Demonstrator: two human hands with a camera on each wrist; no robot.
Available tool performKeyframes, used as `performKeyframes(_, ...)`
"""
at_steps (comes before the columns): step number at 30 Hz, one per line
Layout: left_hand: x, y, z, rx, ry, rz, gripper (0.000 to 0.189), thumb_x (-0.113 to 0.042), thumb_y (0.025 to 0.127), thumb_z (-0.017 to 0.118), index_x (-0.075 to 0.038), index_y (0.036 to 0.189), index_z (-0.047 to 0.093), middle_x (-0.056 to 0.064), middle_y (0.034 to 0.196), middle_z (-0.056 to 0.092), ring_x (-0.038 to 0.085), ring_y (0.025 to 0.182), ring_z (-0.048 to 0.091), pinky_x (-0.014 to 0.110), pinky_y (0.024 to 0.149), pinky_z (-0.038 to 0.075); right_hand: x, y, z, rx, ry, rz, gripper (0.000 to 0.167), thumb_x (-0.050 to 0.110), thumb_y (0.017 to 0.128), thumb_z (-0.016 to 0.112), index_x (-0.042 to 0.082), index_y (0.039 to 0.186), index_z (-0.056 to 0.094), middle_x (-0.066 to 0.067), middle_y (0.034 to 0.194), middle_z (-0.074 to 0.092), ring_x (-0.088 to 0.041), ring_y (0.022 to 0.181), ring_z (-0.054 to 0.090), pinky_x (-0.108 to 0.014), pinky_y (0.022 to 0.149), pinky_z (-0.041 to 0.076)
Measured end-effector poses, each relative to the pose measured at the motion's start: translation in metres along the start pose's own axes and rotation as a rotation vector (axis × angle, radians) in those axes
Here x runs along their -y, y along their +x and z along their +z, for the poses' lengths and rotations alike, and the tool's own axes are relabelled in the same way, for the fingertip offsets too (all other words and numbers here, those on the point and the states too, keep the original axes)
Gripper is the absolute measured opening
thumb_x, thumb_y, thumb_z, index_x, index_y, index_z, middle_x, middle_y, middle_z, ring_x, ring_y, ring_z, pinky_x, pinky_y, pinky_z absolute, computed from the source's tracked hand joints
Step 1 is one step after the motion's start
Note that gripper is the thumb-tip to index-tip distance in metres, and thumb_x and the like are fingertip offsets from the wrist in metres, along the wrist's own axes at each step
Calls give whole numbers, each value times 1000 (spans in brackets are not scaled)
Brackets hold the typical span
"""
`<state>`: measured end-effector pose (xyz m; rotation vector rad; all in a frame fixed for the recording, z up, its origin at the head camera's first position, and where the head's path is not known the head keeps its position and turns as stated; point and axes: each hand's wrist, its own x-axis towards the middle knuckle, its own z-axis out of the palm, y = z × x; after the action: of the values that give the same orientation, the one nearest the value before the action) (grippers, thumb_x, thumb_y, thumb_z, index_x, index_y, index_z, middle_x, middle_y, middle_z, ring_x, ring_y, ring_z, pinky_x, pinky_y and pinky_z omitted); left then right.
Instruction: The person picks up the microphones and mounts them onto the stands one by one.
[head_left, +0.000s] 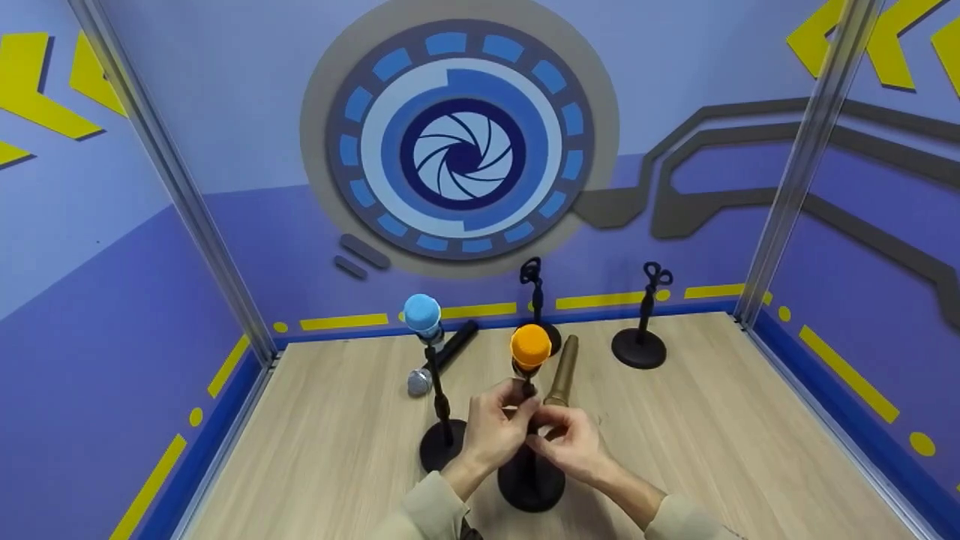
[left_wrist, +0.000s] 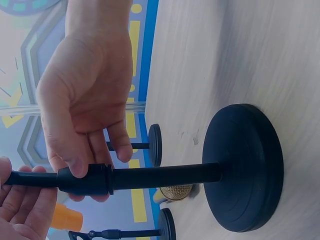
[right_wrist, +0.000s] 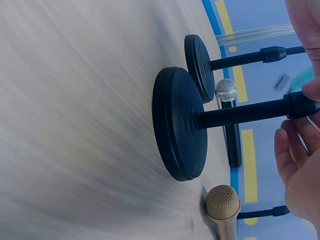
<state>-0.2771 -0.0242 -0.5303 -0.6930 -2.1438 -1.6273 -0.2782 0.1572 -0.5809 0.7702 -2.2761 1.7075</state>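
A black desktop microphone stand (head_left: 531, 491) stands upright at the front, topped by a microphone with an orange head (head_left: 531, 346). My left hand (head_left: 499, 427) grips the thin upper part of its pole. Just below, my right hand (head_left: 574, 442) pinches the thick black collar (left_wrist: 85, 180) between thumb and fingers. To the left, a similar stand (head_left: 442, 444) carries a light-blue-headed microphone (head_left: 423, 313). Behind my right hand lies a gold microphone (head_left: 566, 367). A black microphone with a silver head (head_left: 420, 382) lies behind the left stand.
Two further black stands with bare clips, one at the back middle (head_left: 537, 300) and one at the back right (head_left: 639, 349), stand near the rear wall. Printed panels and metal corner posts (head_left: 814, 150) enclose the wooden table (head_left: 330, 420) at the back and sides.
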Motion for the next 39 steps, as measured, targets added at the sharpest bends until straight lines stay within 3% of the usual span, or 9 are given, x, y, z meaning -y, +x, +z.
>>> performKeyframes(10,0,-1,0,-2,-2,-14,7,-7,101,81,-13,101,79,8,93,84,16,88,82,26,75,67,6,0,-1,-19,-46,67,27,10,90,91,6,116,83,-16,102,85,-4,88,75,-21,74,61)
performKeyframes(19,1,-1,0,8,23,5,4,-1,98,81,-2,101,78,8,91,83,18,86,81,26,75,67,4,1,-3,144,-26,47,23,12,97,82,8,120,81,-15,108,85,-2,97,74,-23,75,61)
performKeyframes(27,0,1,0,12,62,5,6,-2,99,81,-7,98,77,6,89,83,17,85,80,24,71,64,6,2,-6,167,-2,69,21,4,101,78,5,121,82,-17,114,85,-2,101,75,-23,76,61)
performKeyframes(34,0,2,-1,20,46,12,9,-1,98,80,-8,96,76,7,89,83,16,84,80,24,73,66,2,9,-11,185,-26,45,16,7,96,85,3,111,85,-18,106,86,2,92,73,-19,74,58)
performKeyframes(39,1,3,-1,16,53,13,12,1,96,81,-10,94,76,7,87,83,16,82,80,23,71,65,-3,16,-16,241,8,38,17,7,94,87,3,110,86,-20,106,86,1,92,75,-21,78,61)
